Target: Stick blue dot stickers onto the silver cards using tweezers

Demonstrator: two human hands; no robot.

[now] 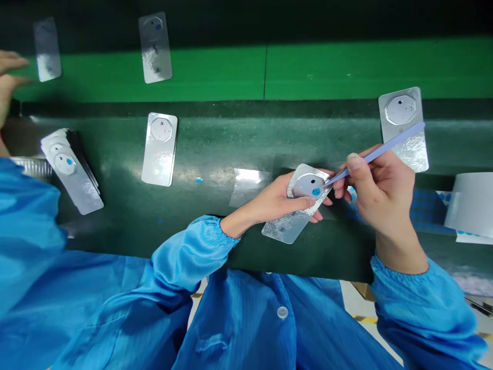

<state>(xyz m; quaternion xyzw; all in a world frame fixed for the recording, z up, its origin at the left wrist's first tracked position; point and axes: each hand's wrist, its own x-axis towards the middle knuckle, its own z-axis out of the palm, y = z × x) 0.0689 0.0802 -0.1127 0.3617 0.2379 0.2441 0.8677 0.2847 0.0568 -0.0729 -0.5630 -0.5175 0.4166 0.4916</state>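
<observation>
My left hand (275,200) is closed around a silver phone back cover (287,226), thumb across its face and fingertips behind it. The cover is tilted, with its octagonal camera plate toward the upper right. On that plate are a dark hole and a round blue sticker (316,192). Between thumb and fingers, my right hand (379,190) grips pale purple tweezers (385,147). Their tip meets the right edge of the camera plate, close to the blue sticker. Whether anything is pinched in the tip is too small to tell.
Other phone back covers lie at left centre (158,159), upper right (404,139) and on the green strip (215,77). A stack of covers (82,190) is at left, near a co-worker's hand (10,77). Clear film (250,187) lies mid-table; a white roll (472,203) sits right.
</observation>
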